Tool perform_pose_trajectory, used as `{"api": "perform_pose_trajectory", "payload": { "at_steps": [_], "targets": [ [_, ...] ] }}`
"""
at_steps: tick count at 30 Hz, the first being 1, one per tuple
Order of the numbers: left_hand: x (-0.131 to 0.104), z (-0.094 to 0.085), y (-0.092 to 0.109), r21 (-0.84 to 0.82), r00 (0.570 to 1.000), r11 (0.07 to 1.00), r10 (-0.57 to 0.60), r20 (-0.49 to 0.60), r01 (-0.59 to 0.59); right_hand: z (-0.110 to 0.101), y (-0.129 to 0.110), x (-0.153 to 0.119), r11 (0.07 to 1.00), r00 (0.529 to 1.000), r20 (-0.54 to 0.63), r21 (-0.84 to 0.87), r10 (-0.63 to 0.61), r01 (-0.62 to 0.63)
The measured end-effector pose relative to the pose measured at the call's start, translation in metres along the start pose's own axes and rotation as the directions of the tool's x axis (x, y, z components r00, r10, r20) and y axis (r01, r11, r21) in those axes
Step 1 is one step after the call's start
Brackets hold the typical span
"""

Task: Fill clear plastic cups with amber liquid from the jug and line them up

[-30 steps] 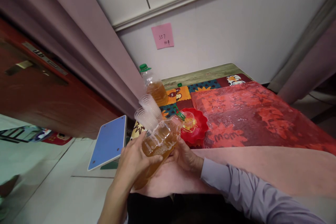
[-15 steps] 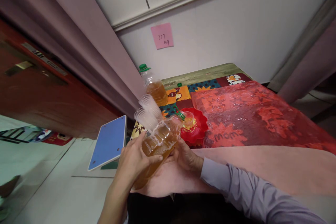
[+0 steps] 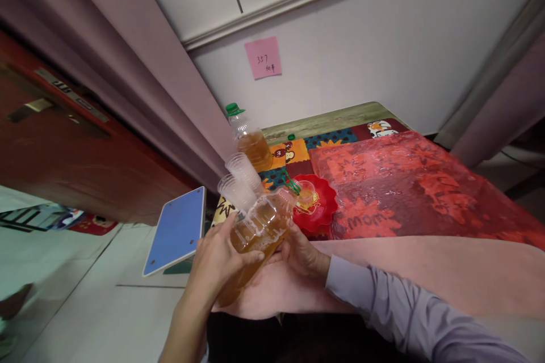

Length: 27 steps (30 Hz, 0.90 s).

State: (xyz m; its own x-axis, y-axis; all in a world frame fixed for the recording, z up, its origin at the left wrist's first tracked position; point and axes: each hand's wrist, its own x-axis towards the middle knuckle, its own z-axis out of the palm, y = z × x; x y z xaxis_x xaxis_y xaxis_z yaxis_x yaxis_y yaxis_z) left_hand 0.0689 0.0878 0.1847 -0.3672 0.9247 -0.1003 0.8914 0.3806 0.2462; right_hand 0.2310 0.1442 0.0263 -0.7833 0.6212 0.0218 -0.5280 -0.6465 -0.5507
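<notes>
A clear plastic bottle point(image 3: 259, 229) of amber liquid lies tilted between my hands, its neck pointing right and away from me. My left hand point(image 3: 221, 255) is wrapped round its near left side. Under and beside its shoulder, my right hand point(image 3: 300, 249) grips it too. The bottle's mouth is at a small clear plastic cup point(image 3: 305, 194), which holds some amber liquid. That cup stands in a red scalloped tray point(image 3: 326, 207). A green handle point(image 3: 291, 182) hangs at the bottle's neck. Just beyond the bottle are stacked clear cups point(image 3: 236, 190), partly hidden by it.
A second bottle point(image 3: 254, 147) of amber liquid with a green cap stands at the back left. A small green cap point(image 3: 291, 137) lies near it. The patterned tablecloth point(image 3: 383, 181) covers the table. Left of the table is a blue-topped stool point(image 3: 176, 229).
Hardly anything differs. The bottle and both hands hold the same tilted pose at the cup.
</notes>
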Motion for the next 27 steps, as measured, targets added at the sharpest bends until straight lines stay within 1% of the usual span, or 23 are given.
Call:
{"api": "perform_pose_trajectory", "payload": {
  "at_steps": [8, 13, 19, 24, 27],
  "targets": [
    [0.0, 0.002, -0.002, -0.017, 1.0, 1.0, 0.012, -0.013, -0.013, -0.001, 0.0, 0.0, 1.0, 1.0, 0.002, -0.012, 0.001, -0.001],
    [0.0, 0.0, 0.001, 0.017, 1.0, 1.0, 0.002, -0.006, -0.002, -0.003, 0.0, 0.0, 1.0, 1.0, 0.004, -0.014, 0.002, -0.002],
    [0.0, -0.001, 0.003, 0.0, 1.0, 1.0, -0.003, -0.003, 0.003, -0.002, 0.0, 0.0, 1.0, 1.0, 0.006, 0.0, -0.006, 0.006],
    [-0.001, 0.004, -0.006, -0.064, 0.999, 0.998, 0.021, -0.03, -0.023, 0.003, -0.003, -0.003, 0.999, 0.999, -0.004, -0.009, -0.044, 0.044],
    [-0.003, 0.012, -0.017, -0.146, 0.995, 0.987, 0.062, -0.084, -0.074, 0.005, -0.006, -0.005, 0.998, 0.999, -0.012, -0.036, -0.046, 0.045]
  ]
}}
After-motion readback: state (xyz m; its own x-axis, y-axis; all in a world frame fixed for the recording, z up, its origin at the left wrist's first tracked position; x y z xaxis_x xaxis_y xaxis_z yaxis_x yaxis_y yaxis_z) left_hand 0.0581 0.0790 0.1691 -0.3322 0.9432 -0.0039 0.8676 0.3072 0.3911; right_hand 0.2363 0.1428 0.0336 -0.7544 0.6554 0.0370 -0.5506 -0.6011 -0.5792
